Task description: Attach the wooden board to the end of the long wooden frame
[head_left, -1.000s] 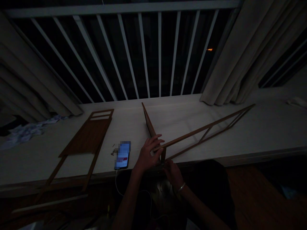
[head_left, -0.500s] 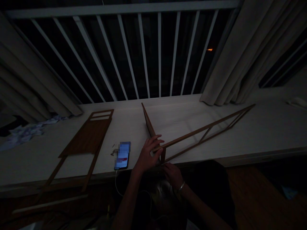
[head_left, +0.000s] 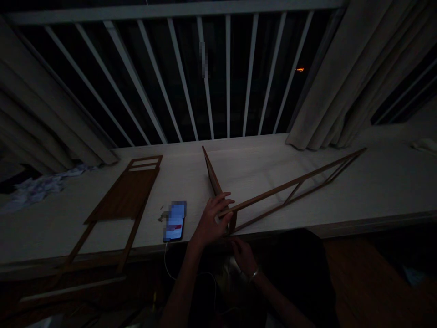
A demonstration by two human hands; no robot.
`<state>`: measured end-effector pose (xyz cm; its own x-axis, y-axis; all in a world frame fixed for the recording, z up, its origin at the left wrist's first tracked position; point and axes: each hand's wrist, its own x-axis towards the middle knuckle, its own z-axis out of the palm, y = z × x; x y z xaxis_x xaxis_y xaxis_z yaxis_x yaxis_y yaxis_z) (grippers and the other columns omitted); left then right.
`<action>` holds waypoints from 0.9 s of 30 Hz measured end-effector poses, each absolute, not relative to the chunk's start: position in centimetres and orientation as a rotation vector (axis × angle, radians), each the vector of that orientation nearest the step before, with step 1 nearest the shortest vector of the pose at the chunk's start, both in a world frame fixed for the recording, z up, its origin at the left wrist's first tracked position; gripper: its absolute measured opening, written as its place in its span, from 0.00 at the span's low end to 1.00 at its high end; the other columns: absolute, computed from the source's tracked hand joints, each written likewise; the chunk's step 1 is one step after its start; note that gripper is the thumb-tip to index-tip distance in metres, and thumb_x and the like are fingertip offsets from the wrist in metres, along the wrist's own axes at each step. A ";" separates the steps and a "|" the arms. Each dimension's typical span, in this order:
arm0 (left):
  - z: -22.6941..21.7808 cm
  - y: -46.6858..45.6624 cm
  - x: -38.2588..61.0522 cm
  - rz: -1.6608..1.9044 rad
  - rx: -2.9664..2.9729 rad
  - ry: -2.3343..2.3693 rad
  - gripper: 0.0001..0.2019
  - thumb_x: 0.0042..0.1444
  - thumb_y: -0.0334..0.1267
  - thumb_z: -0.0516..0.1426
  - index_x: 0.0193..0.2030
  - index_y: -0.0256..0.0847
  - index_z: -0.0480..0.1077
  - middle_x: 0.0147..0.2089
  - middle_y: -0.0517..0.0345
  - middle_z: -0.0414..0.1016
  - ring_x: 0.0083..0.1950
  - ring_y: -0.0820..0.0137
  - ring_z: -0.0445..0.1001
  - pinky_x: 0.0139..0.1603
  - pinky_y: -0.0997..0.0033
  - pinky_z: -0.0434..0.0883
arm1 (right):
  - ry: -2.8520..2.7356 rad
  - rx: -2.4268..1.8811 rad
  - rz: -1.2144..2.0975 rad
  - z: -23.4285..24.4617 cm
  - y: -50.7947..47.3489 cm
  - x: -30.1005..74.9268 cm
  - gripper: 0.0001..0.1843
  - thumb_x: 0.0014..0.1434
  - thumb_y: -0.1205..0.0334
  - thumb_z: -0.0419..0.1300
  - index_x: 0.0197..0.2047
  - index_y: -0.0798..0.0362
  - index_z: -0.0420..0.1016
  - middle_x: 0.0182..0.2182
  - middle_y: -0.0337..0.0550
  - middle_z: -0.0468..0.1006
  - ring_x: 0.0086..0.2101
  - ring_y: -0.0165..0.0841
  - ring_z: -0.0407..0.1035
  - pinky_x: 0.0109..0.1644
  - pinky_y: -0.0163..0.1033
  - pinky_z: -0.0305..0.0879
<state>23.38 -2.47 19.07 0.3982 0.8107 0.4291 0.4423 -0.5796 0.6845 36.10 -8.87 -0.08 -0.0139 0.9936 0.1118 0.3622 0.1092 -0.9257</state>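
A white-painted metal balcony railing (head_left: 227, 77) with slim vertical bars stands against the black night, a tiny orange light (head_left: 299, 69) glowing beyond it. Heavy beige floor-length curtains (head_left: 324, 77) hang at both sides above a long pale wood-grain window ledge (head_left: 392, 182), and a brown wooden floor (head_left: 368, 282) lies in dim light below.

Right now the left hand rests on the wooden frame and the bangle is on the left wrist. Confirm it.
Wrong wrist: the bangle is on the right wrist, as the head view shows. The left hand does rest on the wooden frame.
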 end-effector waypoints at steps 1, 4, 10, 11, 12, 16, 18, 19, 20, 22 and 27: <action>19.0 -2.5 23.4 1.056 2.192 1.068 0.13 0.55 0.34 0.51 0.47 0.44 0.65 0.57 0.53 0.59 0.57 0.64 0.58 0.56 0.58 0.58 | -1.452 -1.367 0.983 -0.1 -8.8 36.0 0.15 0.59 0.56 0.46 0.40 0.52 0.71 0.34 0.45 0.77 0.36 0.35 0.70 0.42 0.40 0.64; 19.0 -2.4 23.4 1.057 2.183 1.059 0.12 0.55 0.34 0.51 0.47 0.44 0.65 0.56 0.53 0.60 0.57 0.65 0.58 0.57 0.59 0.58 | -1.221 -1.290 1.156 -0.3 -8.6 35.7 0.16 0.55 0.51 0.51 0.37 0.54 0.71 0.33 0.46 0.77 0.35 0.36 0.71 0.40 0.41 0.66; 19.1 -2.3 23.3 1.055 2.185 1.045 0.13 0.55 0.33 0.51 0.47 0.44 0.65 0.56 0.53 0.60 0.57 0.64 0.59 0.56 0.58 0.58 | -1.018 -1.257 1.236 -1.0 -8.5 34.8 0.18 0.48 0.49 0.58 0.35 0.55 0.71 0.31 0.47 0.77 0.34 0.38 0.71 0.39 0.43 0.66; 19.1 -2.3 23.3 1.055 2.186 1.045 0.13 0.54 0.33 0.51 0.47 0.44 0.65 0.56 0.53 0.60 0.56 0.64 0.59 0.56 0.58 0.58 | -1.024 -1.269 1.222 -1.0 -8.5 34.7 0.18 0.48 0.49 0.58 0.35 0.55 0.70 0.31 0.47 0.77 0.34 0.38 0.71 0.40 0.42 0.66; 19.1 -2.3 23.3 1.054 2.187 1.045 0.13 0.54 0.34 0.51 0.47 0.44 0.65 0.56 0.53 0.60 0.56 0.64 0.59 0.56 0.58 0.58 | -1.030 -1.283 1.202 -0.9 -8.6 34.6 0.17 0.48 0.50 0.59 0.35 0.55 0.70 0.31 0.46 0.77 0.34 0.38 0.71 0.40 0.42 0.66; 19.1 -2.4 23.3 1.062 2.180 1.047 0.13 0.55 0.34 0.51 0.47 0.44 0.65 0.56 0.53 0.60 0.57 0.64 0.58 0.56 0.57 0.58 | -1.028 -1.356 1.122 -0.7 -8.8 34.7 0.21 0.47 0.52 0.59 0.42 0.54 0.65 0.30 0.45 0.77 0.34 0.37 0.72 0.39 0.42 0.67; 19.1 -2.4 23.3 1.071 2.177 1.042 0.13 0.55 0.34 0.51 0.47 0.44 0.65 0.56 0.53 0.60 0.57 0.64 0.58 0.57 0.56 0.58 | -1.035 -1.379 1.094 -0.8 -8.9 34.8 0.21 0.47 0.52 0.59 0.42 0.54 0.65 0.31 0.45 0.77 0.35 0.38 0.72 0.39 0.42 0.67; 19.1 -2.4 23.3 1.075 2.176 1.040 0.13 0.55 0.34 0.51 0.47 0.44 0.65 0.56 0.53 0.60 0.57 0.64 0.58 0.57 0.56 0.58 | -1.038 -1.384 1.087 -0.9 -8.9 34.7 0.20 0.47 0.51 0.59 0.41 0.54 0.66 0.31 0.46 0.77 0.35 0.38 0.72 0.39 0.42 0.67; 19.1 -2.4 23.3 1.078 2.175 1.039 0.13 0.55 0.34 0.51 0.47 0.44 0.66 0.56 0.53 0.60 0.57 0.64 0.58 0.57 0.56 0.58 | -1.037 -1.386 1.086 -1.1 -9.0 34.7 0.19 0.47 0.51 0.59 0.39 0.54 0.67 0.31 0.46 0.77 0.34 0.38 0.72 0.38 0.42 0.67; 19.2 -2.4 23.3 1.082 2.174 1.040 0.13 0.55 0.34 0.51 0.47 0.44 0.66 0.56 0.53 0.60 0.57 0.64 0.59 0.57 0.57 0.58 | -1.024 -1.392 1.093 -1.6 -9.0 34.5 0.18 0.48 0.50 0.58 0.37 0.54 0.68 0.30 0.45 0.77 0.32 0.38 0.72 0.36 0.41 0.67; 19.2 -2.3 23.3 1.072 2.192 1.045 0.13 0.54 0.33 0.52 0.46 0.44 0.66 0.55 0.53 0.62 0.55 0.65 0.60 0.56 0.58 0.60 | -1.164 -1.474 0.964 -1.9 -9.3 34.4 0.14 0.53 0.51 0.54 0.36 0.53 0.69 0.29 0.44 0.78 0.31 0.36 0.72 0.34 0.38 0.67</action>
<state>23.26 -2.30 19.15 0.4006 0.8016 0.4439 0.4231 -0.5915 0.6863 34.45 -9.27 -1.94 0.2238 0.9746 -0.0098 0.1916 -0.0538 -0.9800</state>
